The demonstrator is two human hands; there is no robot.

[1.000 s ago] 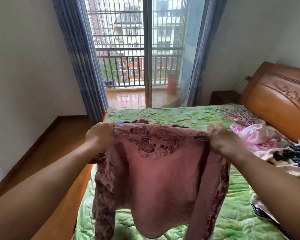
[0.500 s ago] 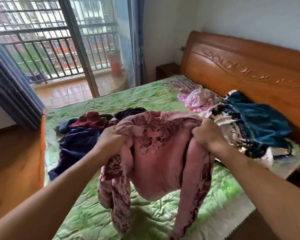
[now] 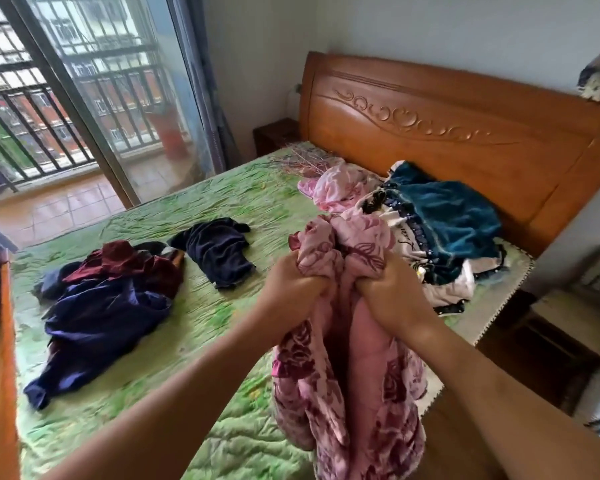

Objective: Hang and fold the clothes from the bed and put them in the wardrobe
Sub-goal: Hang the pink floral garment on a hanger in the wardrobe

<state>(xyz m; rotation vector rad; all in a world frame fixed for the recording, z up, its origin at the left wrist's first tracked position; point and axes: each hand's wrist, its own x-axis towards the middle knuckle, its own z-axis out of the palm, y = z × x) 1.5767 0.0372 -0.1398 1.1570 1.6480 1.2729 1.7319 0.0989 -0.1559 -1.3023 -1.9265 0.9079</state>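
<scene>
A pink top with dark rose print [image 3: 347, 386] hangs folded lengthwise above the bed's near edge. My left hand [image 3: 293, 282] and my right hand [image 3: 388, 292] grip its top edge side by side, almost touching. On the green quilted bed [image 3: 201, 317] lie a navy and maroon heap [image 3: 104, 299] at the left, a dark navy garment [image 3: 219, 251] in the middle, and a pile with teal velvet [image 3: 444, 216] and a pale pink garment [image 3: 336, 185] by the headboard. No wardrobe is in view.
A carved wooden headboard [image 3: 465, 133] runs along the far right. A dark nightstand [image 3: 274, 135] stands beside it, and another bedside stand [image 3: 561, 327] is at the right. Glass balcony doors [image 3: 94, 98] lie beyond the bed. The wooden footboard [image 3: 0, 341] borders the left.
My hands have come together, folding the spread pink top in half lengthwise. My view has swung right, from the balcony toward the headboard.
</scene>
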